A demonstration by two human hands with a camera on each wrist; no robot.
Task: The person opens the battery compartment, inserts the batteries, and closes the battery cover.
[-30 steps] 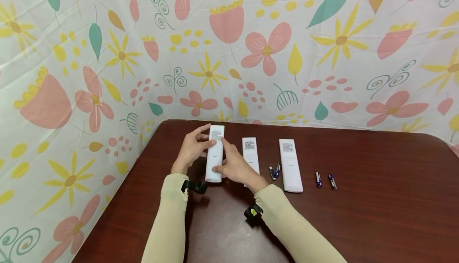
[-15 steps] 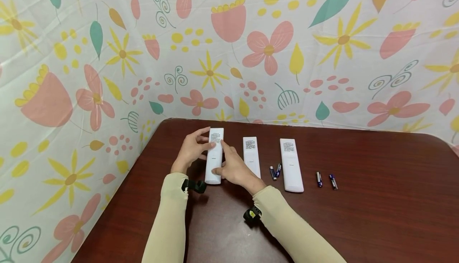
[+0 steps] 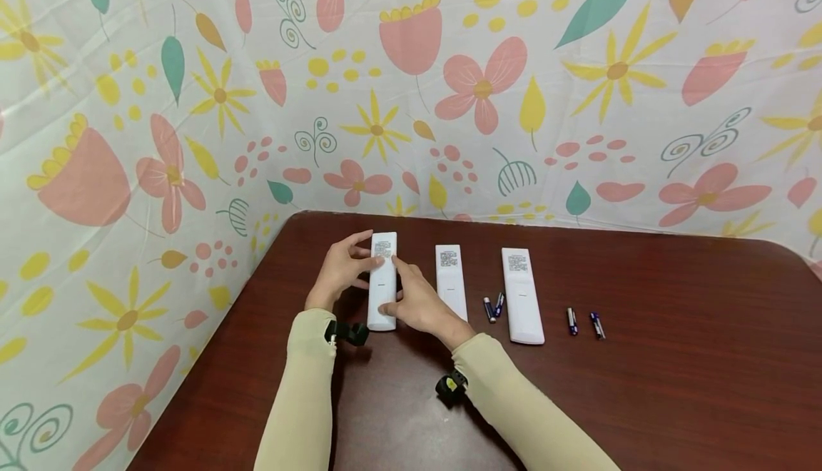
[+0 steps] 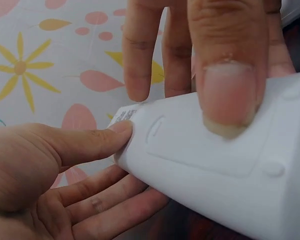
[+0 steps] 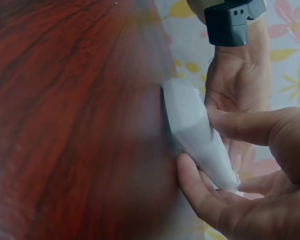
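A white remote control (image 3: 382, 294) is held between both hands, its back with the printed label facing up. My left hand (image 3: 339, 271) grips its far left side, thumb over the back near the label. From the right, my right hand (image 3: 420, 301) holds the near part, thumb on the back. In the left wrist view, the right thumb (image 4: 230, 100) presses on the remote's battery cover (image 4: 190, 142), which sits in place. The right wrist view has the right hand's fingers (image 5: 197, 190) around the remote's side and underside.
Two more white remotes, a middle one (image 3: 450, 278) and a right one (image 3: 521, 300), lie back-up on the dark wooden table (image 3: 674, 385). A pair of batteries (image 3: 493, 307) lies between them. Farther right are two separate batteries, one (image 3: 571, 321) left of another (image 3: 597, 325). A flowered cloth (image 3: 481, 135) hangs behind.
The held remote has shifted slightly left, and its far end has come a little nearer. Both hands keep their hold on it. The other remotes and batteries stay put.
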